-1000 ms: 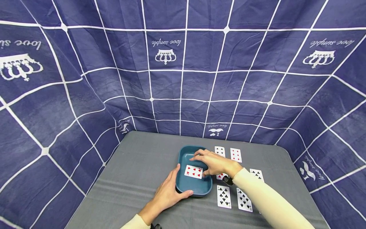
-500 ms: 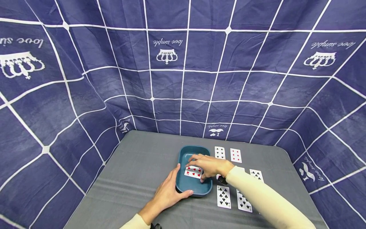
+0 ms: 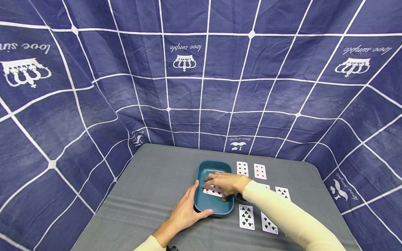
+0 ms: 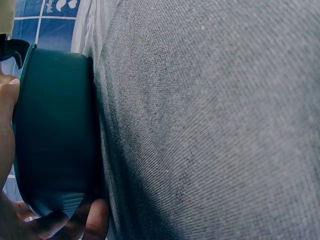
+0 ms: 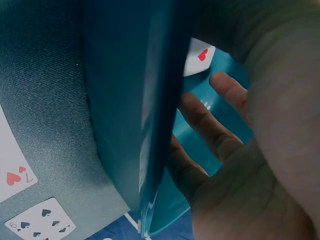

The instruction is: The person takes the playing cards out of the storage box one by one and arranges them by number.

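Note:
A teal rounded tray [image 3: 213, 208] stands on the grey table. My left hand [image 3: 184, 211] holds its near left corner, thumb at the front rim and fingers along the left side. In the left wrist view, those fingers [image 4: 95, 220] lie against the tray's wall [image 4: 57, 125]. My right hand [image 3: 227, 182] reaches over the right rim into the tray. Beneath it lies a six of hearts [image 3: 211, 191], partly covered. In the right wrist view, the fingers [image 5: 215, 132] are spread inside the tray, and one card corner [image 5: 197, 57] shows; no card is seen gripped.
Right of the tray lie a six of spades [image 3: 242, 168], a six of diamonds [image 3: 260, 171], an eight of clubs [image 3: 246, 217], an eight of spades [image 3: 269, 223] and a clubs card [image 3: 283, 192]. A seven of hearts [image 5: 12, 165] shows beside the tray. Blue cloth [image 3: 220, 94] walls the table.
My right hand has moved slightly left and nearer, lower into the tray, now covering part of the six of hearts. My left hand stays at the tray's corner.

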`<action>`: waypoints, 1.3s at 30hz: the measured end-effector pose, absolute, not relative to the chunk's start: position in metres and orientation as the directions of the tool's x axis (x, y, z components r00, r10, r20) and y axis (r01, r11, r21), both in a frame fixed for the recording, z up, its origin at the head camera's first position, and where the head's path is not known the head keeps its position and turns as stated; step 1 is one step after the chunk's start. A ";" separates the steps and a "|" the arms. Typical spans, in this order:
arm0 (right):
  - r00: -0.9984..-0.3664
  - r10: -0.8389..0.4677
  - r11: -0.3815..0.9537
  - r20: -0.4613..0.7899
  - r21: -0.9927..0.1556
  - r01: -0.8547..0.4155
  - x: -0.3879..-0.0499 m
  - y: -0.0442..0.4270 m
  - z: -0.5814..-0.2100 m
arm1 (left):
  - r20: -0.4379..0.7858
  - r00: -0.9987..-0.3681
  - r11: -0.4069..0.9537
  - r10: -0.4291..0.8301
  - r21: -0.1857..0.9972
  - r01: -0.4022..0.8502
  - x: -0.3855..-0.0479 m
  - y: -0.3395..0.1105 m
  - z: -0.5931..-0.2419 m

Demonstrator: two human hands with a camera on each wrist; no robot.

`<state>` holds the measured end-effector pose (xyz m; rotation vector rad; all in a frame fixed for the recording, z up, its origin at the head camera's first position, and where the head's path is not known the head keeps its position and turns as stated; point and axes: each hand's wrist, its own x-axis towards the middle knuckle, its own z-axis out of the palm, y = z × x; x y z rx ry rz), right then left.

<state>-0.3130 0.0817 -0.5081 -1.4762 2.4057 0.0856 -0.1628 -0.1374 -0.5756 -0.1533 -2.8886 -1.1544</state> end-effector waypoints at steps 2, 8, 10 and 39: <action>-0.415 -0.860 0.459 -0.297 -0.095 -0.883 -0.313 0.081 -0.510 | 0.059 -0.995 0.722 0.081 0.685 0.100 -0.163 -0.137 -0.576; -0.424 -0.861 0.452 -0.281 -0.042 -0.891 -0.314 0.078 -0.515 | 0.054 -0.995 0.722 0.084 0.684 0.098 -0.162 -0.137 -0.576; -0.424 -0.863 0.449 -0.277 -0.031 -0.893 -0.314 0.077 -0.516 | 0.058 -0.995 0.722 0.084 0.685 0.101 -0.162 -0.138 -0.576; -0.312 -0.902 0.267 -0.299 0.182 -0.946 -0.327 0.066 -0.514 | 0.044 -0.996 0.715 0.082 0.694 0.089 -0.162 -0.138 -0.576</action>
